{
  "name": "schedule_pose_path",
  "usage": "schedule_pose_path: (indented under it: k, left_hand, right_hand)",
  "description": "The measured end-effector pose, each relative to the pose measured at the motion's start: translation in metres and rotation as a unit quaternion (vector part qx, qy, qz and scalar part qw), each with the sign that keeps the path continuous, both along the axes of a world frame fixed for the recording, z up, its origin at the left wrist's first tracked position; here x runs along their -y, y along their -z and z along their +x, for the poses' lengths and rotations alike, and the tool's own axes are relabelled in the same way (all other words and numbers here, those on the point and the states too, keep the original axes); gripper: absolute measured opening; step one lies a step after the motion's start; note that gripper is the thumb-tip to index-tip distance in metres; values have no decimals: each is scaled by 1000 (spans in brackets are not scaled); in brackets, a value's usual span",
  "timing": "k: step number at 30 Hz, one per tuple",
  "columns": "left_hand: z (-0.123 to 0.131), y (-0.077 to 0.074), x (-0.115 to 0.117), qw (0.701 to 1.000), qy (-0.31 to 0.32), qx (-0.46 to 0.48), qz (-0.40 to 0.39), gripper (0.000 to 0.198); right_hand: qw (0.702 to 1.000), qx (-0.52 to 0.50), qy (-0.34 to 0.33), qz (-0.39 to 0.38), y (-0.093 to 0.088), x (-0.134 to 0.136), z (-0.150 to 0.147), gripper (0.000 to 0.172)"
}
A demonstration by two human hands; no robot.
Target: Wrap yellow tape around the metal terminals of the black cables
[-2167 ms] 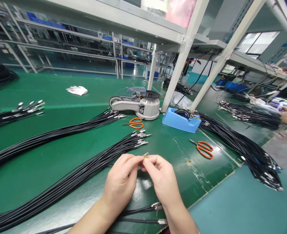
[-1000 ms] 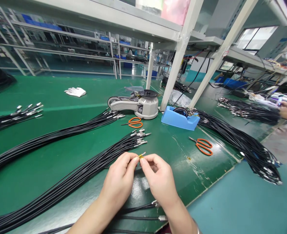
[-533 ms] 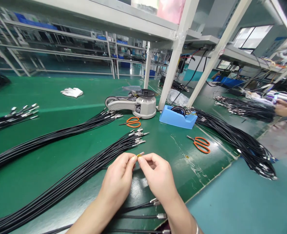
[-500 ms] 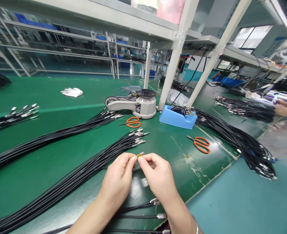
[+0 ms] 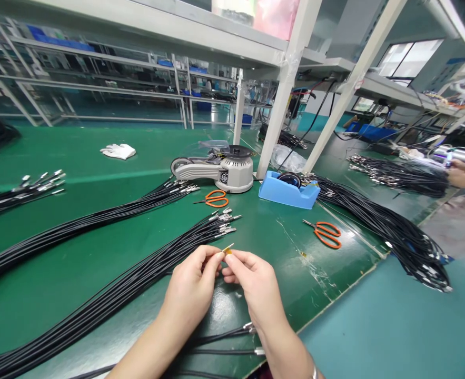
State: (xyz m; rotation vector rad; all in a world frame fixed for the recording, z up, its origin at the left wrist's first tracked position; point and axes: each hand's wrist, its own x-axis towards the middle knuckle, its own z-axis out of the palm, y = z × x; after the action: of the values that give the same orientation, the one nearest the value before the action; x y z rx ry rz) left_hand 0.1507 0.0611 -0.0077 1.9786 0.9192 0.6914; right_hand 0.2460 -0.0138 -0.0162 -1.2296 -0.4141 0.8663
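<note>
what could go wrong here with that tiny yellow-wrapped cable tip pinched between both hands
1. The left hand and right hand pinch the cable tip by fingertips only; it may slip and drop among the near cable bundle.
2. Loose cables lie under the wrists; a forearm might drag them off the green bench edge.
3. The orange scissors lie close to the right hand, so a sideways reach could snag them.
</note>
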Motion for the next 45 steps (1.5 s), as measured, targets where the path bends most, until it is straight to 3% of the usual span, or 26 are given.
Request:
schedule_pose_path:
  k: [8, 17, 24, 28, 45]
  left_hand:
    - [2, -2, 2, 999, -18, 8, 31, 21]
    - [1, -6, 3, 999, -23, -10, 36, 23]
    - [1, -15, 3, 998, -21, -22, -48, 27]
    - [3, -12, 1, 994, -6, 14, -112, 28]
    - [4, -13, -3, 964, 18, 89, -251, 30]
  right_hand:
    - [999, -30, 17, 17, 0, 5, -5, 40]
    - [999, 24, 22, -10, -5, 0, -7, 28]
    - [997, 75, 34, -8, -5, 0, -8, 20]
    - [994, 106, 35, -8, -4, 0, -8, 19]
    - [990, 139, 30, -10, -3, -2, -6, 16]
